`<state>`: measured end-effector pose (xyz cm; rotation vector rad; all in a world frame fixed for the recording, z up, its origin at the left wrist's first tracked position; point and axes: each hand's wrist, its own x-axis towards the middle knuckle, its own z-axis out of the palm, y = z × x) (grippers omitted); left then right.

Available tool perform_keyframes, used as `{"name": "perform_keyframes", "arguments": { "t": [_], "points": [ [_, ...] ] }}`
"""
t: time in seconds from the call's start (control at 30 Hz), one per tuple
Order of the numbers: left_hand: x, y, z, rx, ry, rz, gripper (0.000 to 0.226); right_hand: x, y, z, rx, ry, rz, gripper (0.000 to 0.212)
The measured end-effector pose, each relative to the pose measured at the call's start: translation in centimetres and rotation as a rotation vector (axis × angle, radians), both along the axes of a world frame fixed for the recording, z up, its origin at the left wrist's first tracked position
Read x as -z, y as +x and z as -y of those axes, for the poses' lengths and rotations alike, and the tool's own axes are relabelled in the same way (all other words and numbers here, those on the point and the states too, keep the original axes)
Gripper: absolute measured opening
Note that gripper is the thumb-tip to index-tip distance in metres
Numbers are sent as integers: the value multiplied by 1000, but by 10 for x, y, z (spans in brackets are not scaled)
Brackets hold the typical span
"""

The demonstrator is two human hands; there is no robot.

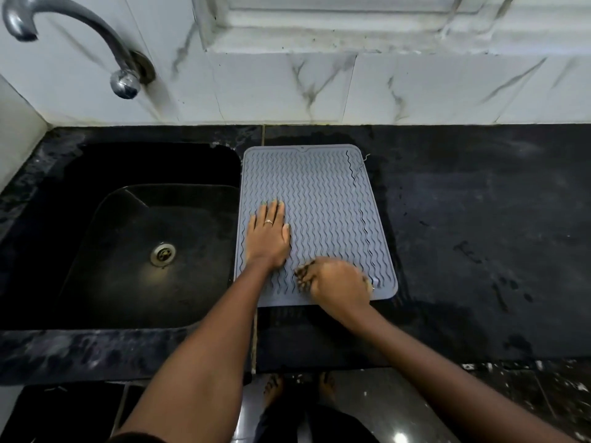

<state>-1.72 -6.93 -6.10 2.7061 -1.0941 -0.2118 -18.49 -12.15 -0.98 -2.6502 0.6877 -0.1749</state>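
A grey ribbed silicone mat [323, 193] lies flat on the black countertop [479, 235], just right of the sink. My left hand [270, 235] presses flat on the mat's left half, fingers straight, a ring on one finger. My right hand [339, 282] is blurred at the mat's near right part. Its fingers curl round a dark scrubber [302, 274] that pokes out on the hand's left side and touches the mat.
A black sink [96, 187] with a metal drain [163, 253] sits at the left, under a curved metal tap [73, 30]. White marble tiles [351, 87] back the counter. The counter's front edge runs across the bottom, with my feet below it.
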Motion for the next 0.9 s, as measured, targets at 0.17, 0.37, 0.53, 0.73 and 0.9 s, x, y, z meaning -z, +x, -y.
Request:
{"name": "perform_keyframes", "arguments": {
  "t": [0.17,0.37,0.53,0.73,0.9],
  "points": [
    [1,-9,-5,-10,8,5,55,-23,65,53,162,185,138,27],
    [3,-13,-9,-7,5,-3,55,4,74,46,-58,-175,-68,39],
    [3,-13,-8,-6,-11,-9,56,13,-7,-1,-163,-238,239,19],
    [2,-14,-11,-7,-38,-18,57,-12,-29,-8,-165,8,-69,27],
    [4,-12,-12,-2,-56,-13,58,-49,14,35,72,805,-35,46]
  ]
}}
